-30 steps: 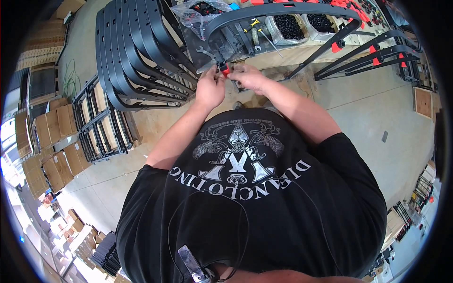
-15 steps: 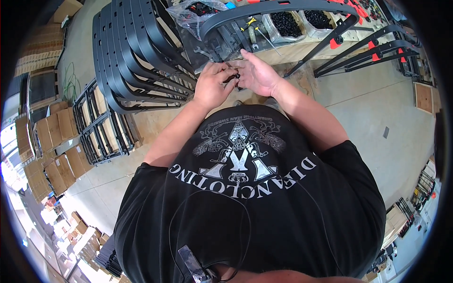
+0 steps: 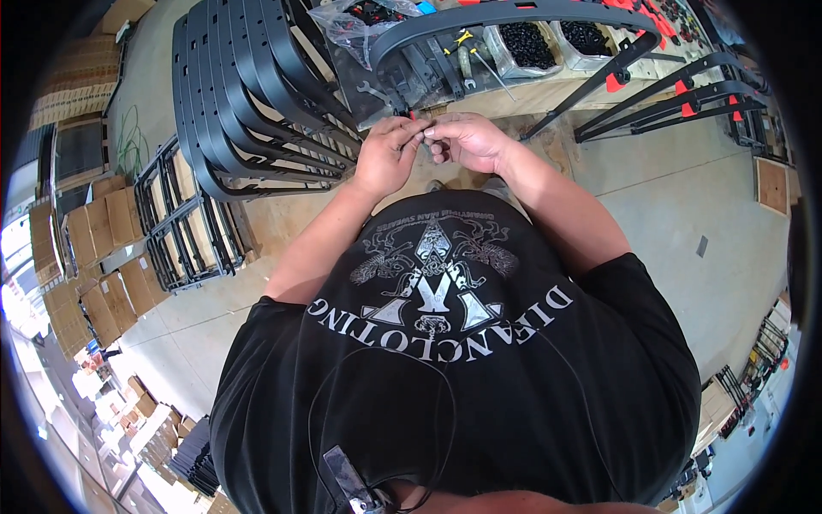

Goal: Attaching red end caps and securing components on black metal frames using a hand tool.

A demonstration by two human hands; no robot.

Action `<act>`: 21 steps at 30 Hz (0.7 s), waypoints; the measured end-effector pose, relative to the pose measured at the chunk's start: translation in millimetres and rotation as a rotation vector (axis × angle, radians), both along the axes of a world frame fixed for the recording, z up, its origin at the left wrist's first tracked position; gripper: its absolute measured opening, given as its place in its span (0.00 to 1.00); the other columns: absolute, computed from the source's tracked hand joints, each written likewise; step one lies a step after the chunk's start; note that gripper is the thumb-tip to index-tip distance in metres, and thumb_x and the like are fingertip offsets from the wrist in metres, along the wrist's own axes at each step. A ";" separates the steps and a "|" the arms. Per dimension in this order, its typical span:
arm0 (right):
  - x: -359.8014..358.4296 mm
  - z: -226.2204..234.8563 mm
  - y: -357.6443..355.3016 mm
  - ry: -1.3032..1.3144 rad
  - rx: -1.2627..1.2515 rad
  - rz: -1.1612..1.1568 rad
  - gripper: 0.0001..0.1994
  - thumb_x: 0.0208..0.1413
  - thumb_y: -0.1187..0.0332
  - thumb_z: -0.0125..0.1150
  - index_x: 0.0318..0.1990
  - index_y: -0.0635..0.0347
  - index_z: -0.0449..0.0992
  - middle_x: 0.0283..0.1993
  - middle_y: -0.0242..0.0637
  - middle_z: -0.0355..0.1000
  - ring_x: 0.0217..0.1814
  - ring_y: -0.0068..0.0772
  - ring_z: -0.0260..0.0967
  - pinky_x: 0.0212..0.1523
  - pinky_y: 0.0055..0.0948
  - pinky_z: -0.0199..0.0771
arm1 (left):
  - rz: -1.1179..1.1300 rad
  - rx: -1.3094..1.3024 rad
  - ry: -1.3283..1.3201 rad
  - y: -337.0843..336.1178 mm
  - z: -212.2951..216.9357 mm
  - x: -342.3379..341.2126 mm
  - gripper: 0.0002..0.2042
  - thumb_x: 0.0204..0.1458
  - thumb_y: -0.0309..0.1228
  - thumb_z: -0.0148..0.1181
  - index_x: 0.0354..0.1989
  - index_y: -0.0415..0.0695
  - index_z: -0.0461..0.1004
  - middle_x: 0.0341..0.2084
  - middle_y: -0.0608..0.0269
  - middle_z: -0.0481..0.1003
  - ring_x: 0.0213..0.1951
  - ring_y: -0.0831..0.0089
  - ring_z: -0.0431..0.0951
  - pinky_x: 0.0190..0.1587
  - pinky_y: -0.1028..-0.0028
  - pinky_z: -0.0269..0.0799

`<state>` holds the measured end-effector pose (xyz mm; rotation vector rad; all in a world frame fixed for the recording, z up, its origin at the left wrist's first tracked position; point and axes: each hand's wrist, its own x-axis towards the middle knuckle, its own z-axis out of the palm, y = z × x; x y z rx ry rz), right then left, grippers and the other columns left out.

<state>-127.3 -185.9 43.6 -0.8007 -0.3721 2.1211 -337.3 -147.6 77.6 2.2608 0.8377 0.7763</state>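
My left hand [image 3: 385,156] and my right hand [image 3: 473,142] meet in front of my body at the bench edge. Both are closed, thumbs and fingertips pinched together. Whatever lies between them is hidden by the fingers and too small to name. Just beyond the hands, a black curved metal frame [image 3: 514,14] arches over the workbench [image 3: 353,79]. A small red piece [image 3: 413,115] shows beside my left fingertips. On the bench top near the hands lie a wrench [image 3: 370,88] and a yellow-handled tool [image 3: 463,38].
Two bins [image 3: 524,50] [image 3: 586,39] of small black parts stand at the back. Left is a row of black curved frames [image 3: 248,94], with a plastic bag [image 3: 353,26] behind. More black frames with red pieces [image 3: 685,98] stand right. Cardboard boxes [image 3: 103,227] are stacked far left.
My right hand has gone from spread fingers to a pinch against the left fingertips. The small dark thing visible between the hands before is now covered. The view has shifted slightly.
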 end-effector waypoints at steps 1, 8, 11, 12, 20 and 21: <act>1.1 -5.3 4.2 -0.090 0.026 0.033 0.06 0.62 0.70 0.62 0.42 0.62 0.78 0.35 0.32 0.76 0.33 0.26 0.74 0.35 0.30 0.74 | 0.002 0.001 0.002 -1.0 -0.5 -0.7 0.11 0.56 0.26 0.62 0.48 0.44 0.81 0.38 0.52 0.79 0.42 0.53 0.79 0.47 0.60 0.74; -11.3 -3.0 42.3 -0.568 0.107 -0.068 0.08 0.60 0.75 0.62 0.44 0.69 0.77 0.33 0.39 0.77 0.31 0.30 0.76 0.34 0.29 0.79 | 0.348 -0.259 0.277 22.1 -14.5 -4.1 0.17 0.63 0.41 0.56 0.43 0.37 0.78 0.37 0.40 0.78 0.40 0.43 0.79 0.45 0.54 0.74; -14.4 -2.9 48.9 -0.640 0.186 -0.045 0.12 0.59 0.75 0.63 0.48 0.72 0.76 0.34 0.42 0.79 0.31 0.29 0.78 0.33 0.28 0.80 | 0.321 -0.165 0.438 30.8 -16.1 2.9 0.17 0.65 0.39 0.52 0.39 0.34 0.77 0.36 0.39 0.79 0.42 0.42 0.79 0.47 0.53 0.74; -14.7 -2.0 50.0 -0.702 0.230 -0.021 0.13 0.59 0.75 0.63 0.48 0.73 0.76 0.34 0.41 0.79 0.30 0.28 0.77 0.33 0.28 0.80 | 0.297 -0.183 0.499 33.0 -14.8 4.6 0.18 0.66 0.39 0.49 0.38 0.34 0.76 0.37 0.38 0.79 0.43 0.41 0.78 0.49 0.52 0.73; -10.2 -4.1 63.1 -0.940 0.242 0.167 0.14 0.64 0.62 0.59 0.40 0.66 0.82 0.33 0.41 0.80 0.25 0.28 0.75 0.29 0.28 0.74 | 0.225 -0.214 0.693 37.0 10.0 12.6 0.19 0.67 0.39 0.46 0.40 0.35 0.77 0.40 0.37 0.78 0.46 0.41 0.78 0.51 0.52 0.73; -11.9 -2.3 64.6 -0.943 0.177 0.206 0.17 0.65 0.58 0.58 0.39 0.66 0.82 0.33 0.42 0.80 0.25 0.30 0.75 0.30 0.30 0.74 | 0.186 -0.194 0.719 38.2 12.9 13.3 0.19 0.67 0.39 0.46 0.40 0.35 0.77 0.40 0.37 0.78 0.46 0.41 0.78 0.51 0.52 0.73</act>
